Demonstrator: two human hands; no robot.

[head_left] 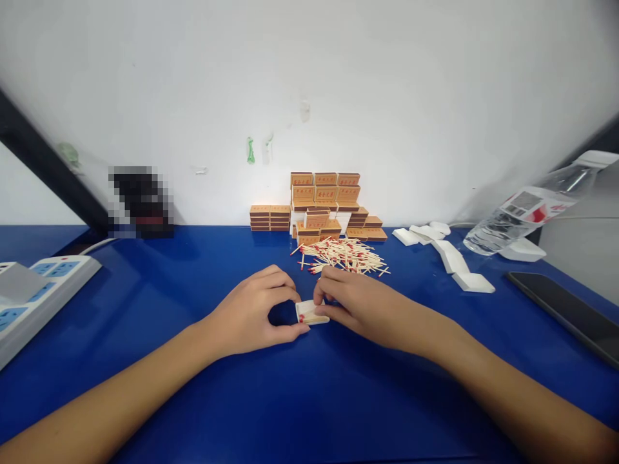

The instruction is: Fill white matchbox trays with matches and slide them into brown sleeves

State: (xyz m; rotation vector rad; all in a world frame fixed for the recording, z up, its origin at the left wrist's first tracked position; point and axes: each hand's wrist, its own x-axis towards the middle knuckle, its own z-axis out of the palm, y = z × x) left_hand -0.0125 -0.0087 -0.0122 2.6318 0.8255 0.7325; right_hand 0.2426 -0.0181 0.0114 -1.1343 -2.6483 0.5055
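A small white matchbox tray (310,305) lies on the blue table with a few red-headed matches (313,318) along its near side. My left hand (264,306) curves around the tray's left end, its index finger and thumb gripping the corners there. At the right end, my right hand (355,301) is closed in a pinch over the stick ends of the matches, its fingertips inside or at the tray's edge. Its fingers partly hide the tray. Just beyond both hands is a loose heap of matches (351,256) with red heads.
Several orange matchboxes (325,194) are stacked against the wall. On the right are white empty trays (452,256), a leaning plastic bottle (527,206) and a black phone (565,309). A power strip (48,290) lies at left, with a blurred dark object (142,203) behind it.
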